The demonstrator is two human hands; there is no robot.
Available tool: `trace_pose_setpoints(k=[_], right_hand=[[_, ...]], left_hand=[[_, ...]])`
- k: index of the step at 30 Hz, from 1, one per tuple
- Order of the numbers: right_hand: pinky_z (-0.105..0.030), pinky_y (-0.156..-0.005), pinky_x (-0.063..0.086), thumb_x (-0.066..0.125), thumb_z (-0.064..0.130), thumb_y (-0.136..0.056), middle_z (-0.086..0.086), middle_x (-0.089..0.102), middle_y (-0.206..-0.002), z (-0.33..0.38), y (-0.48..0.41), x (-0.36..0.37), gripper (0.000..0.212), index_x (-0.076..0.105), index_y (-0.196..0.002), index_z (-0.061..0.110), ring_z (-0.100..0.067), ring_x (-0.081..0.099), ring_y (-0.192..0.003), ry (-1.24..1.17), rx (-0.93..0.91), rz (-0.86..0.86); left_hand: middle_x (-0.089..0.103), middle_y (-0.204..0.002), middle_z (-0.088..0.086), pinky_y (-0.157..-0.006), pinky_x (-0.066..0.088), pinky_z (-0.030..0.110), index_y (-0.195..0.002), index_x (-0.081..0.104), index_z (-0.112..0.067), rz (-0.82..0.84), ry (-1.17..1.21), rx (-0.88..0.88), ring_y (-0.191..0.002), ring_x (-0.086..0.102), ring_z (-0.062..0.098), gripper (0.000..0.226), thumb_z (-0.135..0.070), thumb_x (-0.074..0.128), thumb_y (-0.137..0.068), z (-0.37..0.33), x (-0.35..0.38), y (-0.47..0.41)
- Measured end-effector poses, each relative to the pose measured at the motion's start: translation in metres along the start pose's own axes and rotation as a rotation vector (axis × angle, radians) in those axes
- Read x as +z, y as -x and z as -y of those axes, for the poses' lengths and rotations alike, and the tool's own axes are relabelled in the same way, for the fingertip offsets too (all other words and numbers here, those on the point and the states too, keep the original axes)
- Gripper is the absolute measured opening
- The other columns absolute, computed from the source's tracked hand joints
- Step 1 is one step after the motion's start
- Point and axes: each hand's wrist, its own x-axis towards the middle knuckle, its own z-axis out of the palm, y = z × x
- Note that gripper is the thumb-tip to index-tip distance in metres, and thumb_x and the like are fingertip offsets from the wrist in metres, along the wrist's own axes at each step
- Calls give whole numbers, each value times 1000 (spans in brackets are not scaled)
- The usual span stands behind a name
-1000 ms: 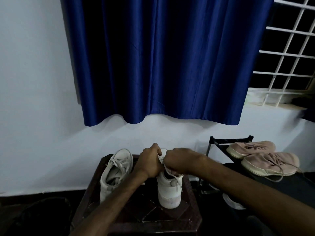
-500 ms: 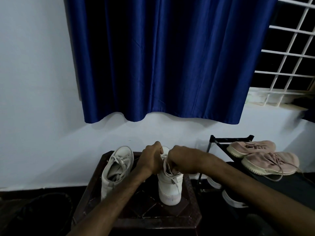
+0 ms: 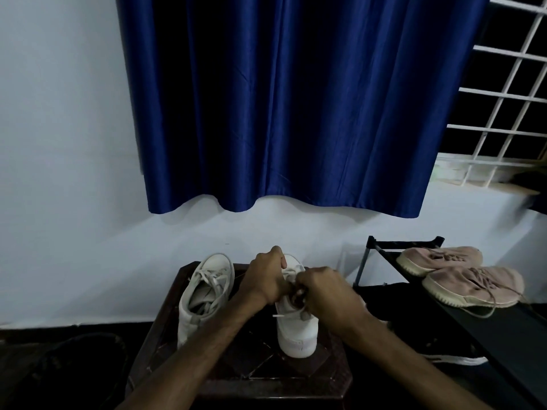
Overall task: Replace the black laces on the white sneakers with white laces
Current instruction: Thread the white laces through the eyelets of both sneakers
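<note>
The right sneaker [image 3: 297,335] stands upright on the dark wooden desk [image 3: 236,377], heel toward the camera and toe toward the wall. Both hands meet over its open throat. The left hand [image 3: 266,276] has its fingers curled around the upper part of the shoe by the eyelets, thumb raised. The right hand [image 3: 328,297] is closed in a fist, pinching the white lace [image 3: 291,271] just above the tongue. One loose tip of that lace sticks out to the left of the shoe's collar. Any brand mark on the shoe is too dim to read.

Just to its left, the left sneaker [image 3: 204,294] lies on the same desk, tilted onto its side, with pale laces loosely threaded through it.

To the right of the desk stands a black shoe rack [image 3: 503,329], with two pink sneakers [image 3: 473,287] side by side on its top shelf and a dark shoe with a white sole [image 3: 453,358] lower down.

Behind everything, a blue curtain [image 3: 296,99] hangs against the pale wall [image 3: 59,143], and a white window grille [image 3: 509,93] shows at the upper right.
</note>
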Motion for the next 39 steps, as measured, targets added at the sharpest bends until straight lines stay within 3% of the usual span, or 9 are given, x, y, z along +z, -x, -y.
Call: trace_pose_setpoints(k=[5, 8, 11, 18, 23, 26, 30, 36, 39], right_hand=[[-28, -68, 37, 57, 0, -85, -13, 64, -103, -2, -12, -11, 23, 65, -106, 5, -26, 57, -90, 136, -123, 294], [-37, -68, 47, 55, 5, -90, -14, 59, -105, 1, -30, -9, 19, 60, -108, 0, -29, 59, -87, 203, -129, 421], [-37, -69, 49, 59, 14, -92, -16, 61, -108, 2, -35, -13, 22, 63, -110, 3, -34, 63, -95, 220, -143, 363], [-32, -81, 55, 76, 23, -81, 4, 72, -97, -26, -18, -46, 27, 72, -108, 23, -5, 65, -81, -56, -150, 46], [-14, -78, 47, 82, 20, -72, 12, 63, -116, -46, 6, -38, 56, 64, -122, 38, 1, 58, -95, -186, -247, 392], [-10, -73, 43, 75, 13, -78, 8, 69, -106, -50, 6, -15, 37, 72, -112, 27, 4, 59, -86, -198, -358, 225], [-29, -70, 55, 75, 28, -82, 7, 75, -85, -48, -4, -17, 11, 78, -91, 22, -3, 67, -74, -348, -206, 81], [-34, -66, 42, 56, 20, -93, -9, 62, -102, -17, -19, -6, 17, 63, -103, 9, -27, 60, -95, 354, -149, -4], [-33, -72, 48, 71, 25, -84, -5, 59, -102, -22, -17, -10, 23, 68, -102, 11, -23, 60, -95, 168, -59, 24]], left_hand=[[58, -84, 1, -46, 38, 23, -95, 46, -21, 8, 46, -35, -62, 53, 20, 39, -20, 75, -68, 6, -2, -4], [63, -90, 5, -52, 47, 27, -94, 47, -20, -1, 38, -47, -65, 59, 23, 31, -14, 68, -72, 7, 0, -5], [63, -91, 6, -50, 51, 29, -95, 49, -19, 15, 44, -69, -61, 59, 24, 31, -12, 68, -71, 7, 0, -4], [62, -86, 6, -37, 47, 24, -93, 49, -18, 24, 68, -62, -47, 59, 20, 34, -14, 73, -68, 3, -3, -4], [61, -86, 5, -34, 42, 19, -94, 49, -16, 30, 39, -58, -44, 58, 19, 32, -15, 70, -70, 3, -3, -3], [65, -85, 10, -35, 46, 24, -97, 49, -15, 38, 67, -64, -42, 60, 24, 31, -12, 65, -70, 2, -1, -3], [65, -89, 10, -34, 45, 23, -94, 48, -17, 33, 68, -66, -39, 56, 19, 32, -14, 70, -71, 5, 1, -4], [64, -91, 6, -32, 39, 20, -92, 47, -18, 0, 46, -30, -46, 57, 17, 34, -27, 73, -72, 6, 1, -6], [65, -95, 7, -38, 38, 21, -93, 48, -19, -10, 10, -32, -54, 55, 17, 33, -24, 72, -72, 7, 3, -4]])
